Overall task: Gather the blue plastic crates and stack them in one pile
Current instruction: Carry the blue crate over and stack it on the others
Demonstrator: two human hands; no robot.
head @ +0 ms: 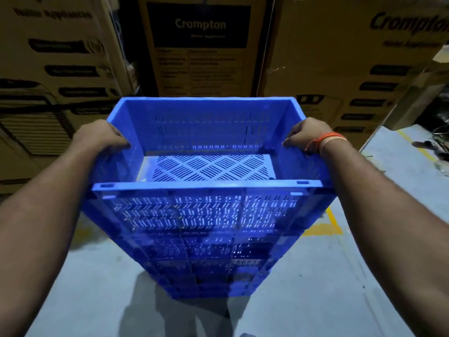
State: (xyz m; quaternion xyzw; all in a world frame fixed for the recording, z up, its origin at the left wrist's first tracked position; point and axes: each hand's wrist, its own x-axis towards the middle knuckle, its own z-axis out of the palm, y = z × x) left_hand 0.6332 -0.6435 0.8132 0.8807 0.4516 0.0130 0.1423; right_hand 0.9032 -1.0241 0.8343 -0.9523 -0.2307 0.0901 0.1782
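Cardboard cartons (340,69): a wall of large printed boxes, some marked Crompton, stands just behind the pile, on its far side.

Floor (340,276): grey concrete with a yellow painted line showing to the right of the pile; the pile stands on it.

Pile of blue crates (194,259): several slotted plastic crates sit one on another, directly in front of the person and between the two forearms. How many lie under the top one I cannot tell.

Top crate (206,190): open side up, empty, its long axis running away from the person toward the cartons. The near rim sits roughly square over the pile below, though whether it has fully seated on the crate beneath cannot be told.

Left hand (102,136): on the top crate's left long rim, about midway along; fingers curled over the edge, grasping it.

Right hand (306,135): on the opposite long rim, level with the left; fingers curled over the edge, grasping it. An orange thread (330,137) circles the wrist.

Key relation: the crate lies between the hands, one per long side, both equally near, so any lowering or letting go looks like a symmetric, straight-down move.

Step, as I judge it: setting the top crate onto the pile.
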